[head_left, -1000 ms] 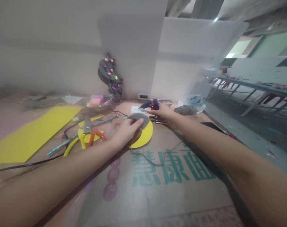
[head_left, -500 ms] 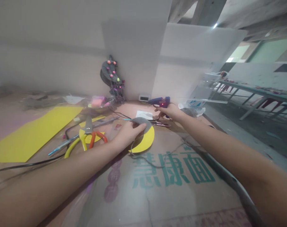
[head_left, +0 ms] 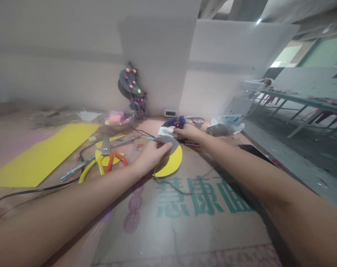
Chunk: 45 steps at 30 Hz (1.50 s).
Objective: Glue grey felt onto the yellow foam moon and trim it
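Observation:
My left hand (head_left: 149, 155) is closed on a yellow paper crescent (head_left: 172, 165), with the thumb on its upper part. Grey yarn (head_left: 168, 140) covers that upper part, and a loose strand curls down from it onto the board. In my right hand (head_left: 189, 132) is a blue hot glue gun (head_left: 172, 121) with a small red light showing. Its nozzle points left, over a white paper slip (head_left: 164, 131), just behind the crescent. The fingers partly hide the gun's handle.
Scissors (head_left: 106, 148) with yellow and orange handles lie at left beside a yellow sheet (head_left: 46, 155). A pinned grey crescent (head_left: 126, 83) leans on the wall. A grey yarn ball (head_left: 220, 129) sits back right. Printed cardboard (head_left: 157, 237) covers the front.
My right hand has moved left with the glue gun, bringing it over the white paper slip. My left hand keeps hold of the crescent in nearly the same place.

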Each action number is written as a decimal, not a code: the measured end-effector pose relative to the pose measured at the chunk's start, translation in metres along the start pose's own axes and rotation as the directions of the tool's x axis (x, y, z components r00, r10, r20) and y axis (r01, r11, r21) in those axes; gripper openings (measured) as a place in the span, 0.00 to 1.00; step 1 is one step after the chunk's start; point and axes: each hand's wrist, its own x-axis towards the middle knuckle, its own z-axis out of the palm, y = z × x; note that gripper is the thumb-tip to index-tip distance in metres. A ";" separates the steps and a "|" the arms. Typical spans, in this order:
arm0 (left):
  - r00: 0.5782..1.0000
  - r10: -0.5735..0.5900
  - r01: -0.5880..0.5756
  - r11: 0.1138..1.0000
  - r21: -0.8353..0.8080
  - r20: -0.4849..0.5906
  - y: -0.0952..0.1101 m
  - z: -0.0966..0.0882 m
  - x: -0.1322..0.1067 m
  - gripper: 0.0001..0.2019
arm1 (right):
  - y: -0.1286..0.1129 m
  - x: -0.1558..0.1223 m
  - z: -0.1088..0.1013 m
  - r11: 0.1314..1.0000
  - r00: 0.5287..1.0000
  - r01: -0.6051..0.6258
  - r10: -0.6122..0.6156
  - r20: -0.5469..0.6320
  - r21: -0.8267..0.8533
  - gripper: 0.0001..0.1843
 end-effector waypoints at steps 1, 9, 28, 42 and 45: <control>1.000 -0.006 0.006 1.000 -0.009 -0.001 0.001 0.000 0.000 0.15 | -0.003 0.003 0.001 1.000 1.000 0.005 -0.005 -0.009 0.011 0.11; 0.999 0.017 -0.016 0.999 0.038 -0.031 0.008 -0.002 -0.001 0.12 | -0.010 -0.035 -0.029 0.979 0.991 0.069 -0.045 -0.128 0.190 0.15; 0.991 0.103 -0.077 0.963 0.259 -0.090 0.021 -0.006 -0.010 0.13 | 0.025 -0.153 -0.025 0.972 0.999 0.006 -0.014 0.033 0.237 0.14; 0.979 0.195 -0.170 0.937 0.307 -0.053 0.028 -0.004 -0.015 0.11 | 0.008 -0.159 -0.021 0.986 0.999 0.026 -0.021 -0.036 0.162 0.14; 0.977 0.207 -0.180 0.934 0.310 -0.056 0.028 -0.003 -0.016 0.10 | 0.008 -0.158 -0.019 0.983 0.999 0.049 -0.046 -0.021 0.175 0.14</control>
